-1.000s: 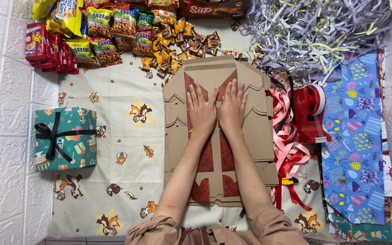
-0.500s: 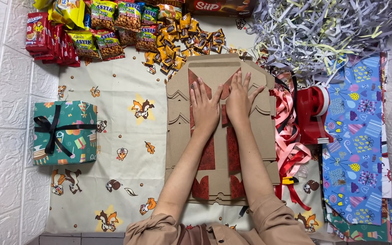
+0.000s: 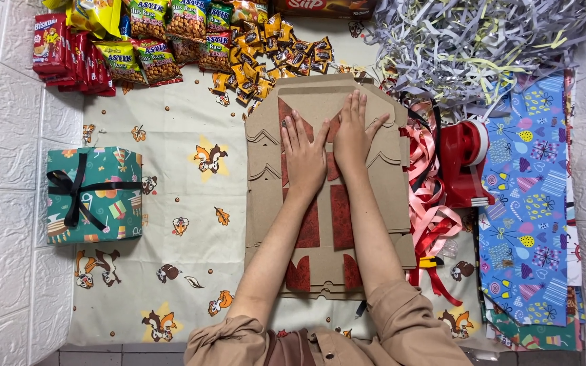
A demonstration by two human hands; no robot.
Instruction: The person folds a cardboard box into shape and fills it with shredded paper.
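Note:
A stack of flat, unfolded brown cardboard boxes [image 3: 266, 203] with dark red printed panels lies in the middle of a cartoon-print cloth. Both palms rest flat on its upper half. My left hand [image 3: 303, 157] lies on the red panels with fingers spread. My right hand [image 3: 353, 134] sits just beside it, slightly farther up, fingers spread toward the top flap. Neither hand grips anything. My forearms cover the middle of the stack.
A wrapped green gift box [image 3: 93, 195] with black ribbon sits at left. Snack packets [image 3: 150, 41] and small sweets [image 3: 266, 61] line the top. Shredded paper [image 3: 469, 47], red ribbons [image 3: 428, 217], a red tape dispenser [image 3: 466, 163] and blue wrapping paper [image 3: 537, 203] lie at right.
Both hands have slid a little farther up the cardboard stack, staying flat on it. Nothing else has shifted.

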